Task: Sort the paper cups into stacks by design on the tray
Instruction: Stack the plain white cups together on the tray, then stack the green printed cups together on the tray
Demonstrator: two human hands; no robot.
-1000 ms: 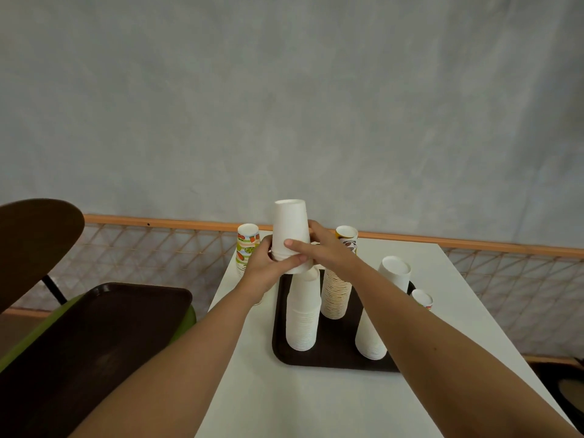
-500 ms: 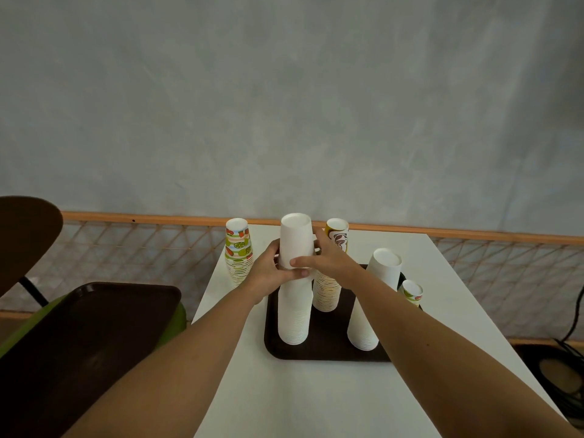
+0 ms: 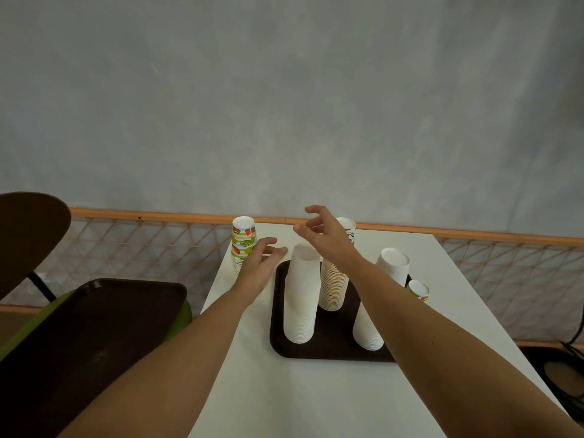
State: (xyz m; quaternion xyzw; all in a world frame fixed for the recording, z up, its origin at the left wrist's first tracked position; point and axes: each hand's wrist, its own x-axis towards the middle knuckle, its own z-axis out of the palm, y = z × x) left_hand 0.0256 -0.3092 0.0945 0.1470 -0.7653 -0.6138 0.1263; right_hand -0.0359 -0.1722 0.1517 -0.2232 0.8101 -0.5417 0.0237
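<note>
Mottled grey-blue wall (image 3: 284, 90) fills everything above and beyond the fingers (image 3: 311, 210), evenly lit, no hard shadows anywhere. Right behind the fingers runs an orange wooden rail (image 3: 158, 214), and under it diamond-pattern netting (image 3: 142, 248) stretches out to both sides. Below the fingers, a white worktop (image 3: 316, 399), matte and bright. Left of the fingers, a dark rounded chair back (image 3: 28, 235). Lower on that side, a green seat (image 3: 189, 312) carries a dark brown tray (image 3: 94, 336). Far right and below the fingers, black cables (image 3: 568, 344) trail down into shadow.
</note>
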